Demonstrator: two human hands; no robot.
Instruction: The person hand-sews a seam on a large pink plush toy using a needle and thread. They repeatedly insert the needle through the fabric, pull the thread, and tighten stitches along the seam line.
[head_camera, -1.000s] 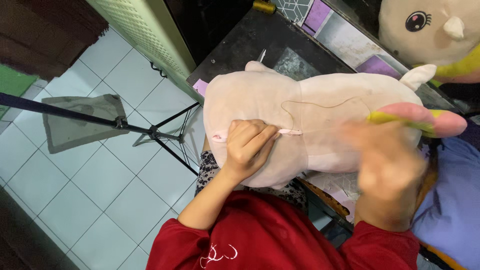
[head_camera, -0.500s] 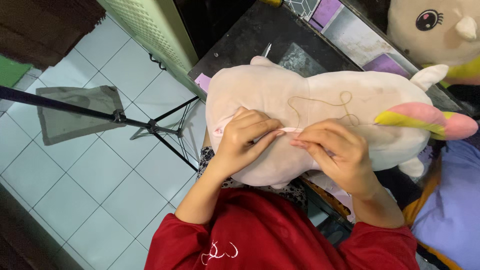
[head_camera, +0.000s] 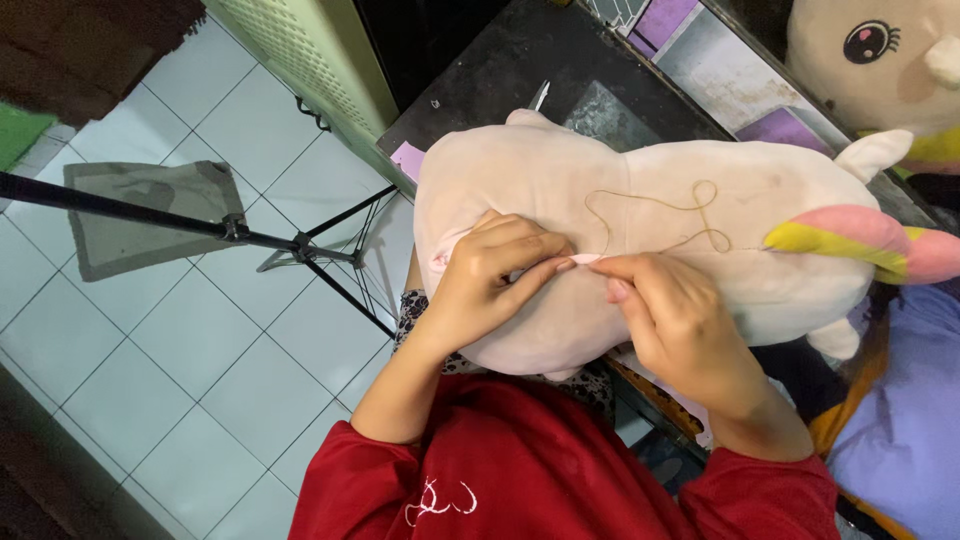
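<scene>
A pale pink plush animal (head_camera: 650, 200) with a pink and yellow tail or horn (head_camera: 860, 240) lies across my lap and the dark table edge. My left hand (head_camera: 495, 275) pinches the plush's seam, fingers closed on the fabric. My right hand (head_camera: 675, 320) meets it at the seam, fingertips pinched as if on a needle that is too small to see. A tan thread (head_camera: 680, 205) runs in loose loops over the plush's back from the seam.
A dark table (head_camera: 500, 70) holds small scissors (head_camera: 540, 95) behind the plush. A second cream plush toy (head_camera: 880, 60) sits at the top right. A black tripod (head_camera: 290, 250) and a grey cloth (head_camera: 140, 220) stand on the white tiled floor at the left.
My right hand swung in from the right, where it was blurred, back to the seam beside my left hand. The thread went from a taut arc to slack loops.
</scene>
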